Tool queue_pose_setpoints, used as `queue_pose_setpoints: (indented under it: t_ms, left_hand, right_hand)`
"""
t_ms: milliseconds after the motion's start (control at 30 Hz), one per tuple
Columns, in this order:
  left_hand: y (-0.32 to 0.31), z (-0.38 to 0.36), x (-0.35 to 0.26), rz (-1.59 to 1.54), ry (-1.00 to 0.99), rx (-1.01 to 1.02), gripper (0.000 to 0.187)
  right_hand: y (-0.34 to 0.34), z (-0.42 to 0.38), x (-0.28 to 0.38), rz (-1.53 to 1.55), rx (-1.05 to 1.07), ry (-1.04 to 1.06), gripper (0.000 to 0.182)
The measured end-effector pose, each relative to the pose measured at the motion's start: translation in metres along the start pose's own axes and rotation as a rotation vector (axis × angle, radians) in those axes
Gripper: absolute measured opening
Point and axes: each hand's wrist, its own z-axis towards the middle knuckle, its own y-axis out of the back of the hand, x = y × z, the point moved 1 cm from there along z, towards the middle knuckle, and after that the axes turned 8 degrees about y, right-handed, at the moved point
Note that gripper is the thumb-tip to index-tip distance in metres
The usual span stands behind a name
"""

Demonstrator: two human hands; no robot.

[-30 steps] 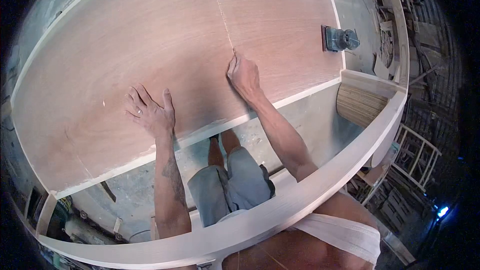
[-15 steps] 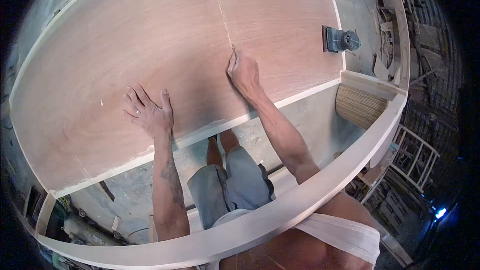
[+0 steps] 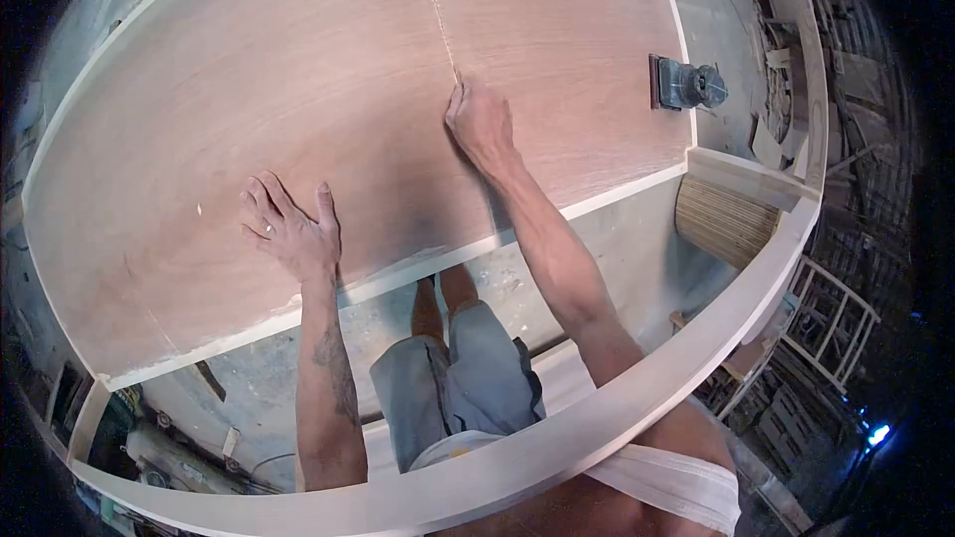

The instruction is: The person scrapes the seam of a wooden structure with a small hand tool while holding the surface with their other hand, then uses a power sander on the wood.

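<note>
A large reddish wooden panel [image 3: 368,119] with a pale border lies in front of me. My left hand [image 3: 295,234], a ring on one finger, rests flat on it with its fingers spread. Further up the panel my right hand [image 3: 481,126] is closed, fingertips pressed at the lower end of a pale, rough seam [image 3: 434,2]. Whatever those fingers may hold is too small or hidden to make out.
A dark sander [image 3: 686,85] sits at the panel's right edge. A curved wooden rail [image 3: 557,443] passes between the panel and my body. Beyond the right corner are a ribbed wooden piece [image 3: 724,219], a metal frame [image 3: 834,323] and scrap wood.
My right hand has moved slightly up along the seam, still closed. My left hand stays spread on the panel. The view has shifted a little.
</note>
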Motion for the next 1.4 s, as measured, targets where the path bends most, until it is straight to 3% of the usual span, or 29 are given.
queue_pose_setpoints:
  t_ms: [433, 733, 833, 1033, 1400]
  left_hand:
    - [0.001, 0.0, 0.002, 0.012, -0.016, -0.003, 0.081]
    - [0.002, -0.001, 0.001, 0.014, -0.011, 0.01, 0.081]
    - [0.001, -0.002, 0.002, 0.02, -0.009, 0.004, 0.081]
    - [0.002, 0.004, -0.002, 0.016, -0.018, 0.004, 0.081]
    - [0.006, 0.0, -0.002, -0.001, -0.01, 0.038, 0.08]
  right_hand:
    - [0.01, -0.038, 0.004, -0.004, -0.004, -0.019, 0.017]
    - [0.002, -0.016, 0.0, -0.012, 0.107, -0.076, 0.017]
    - [-0.003, -0.017, 0.002, -0.021, -0.094, 0.013, 0.026]
    - [0.0, -0.004, 0.006, 0.015, -0.102, -0.026, 0.022]
    - [0.004, 0.003, 0.007, 0.026, 0.011, -0.061, 0.022]
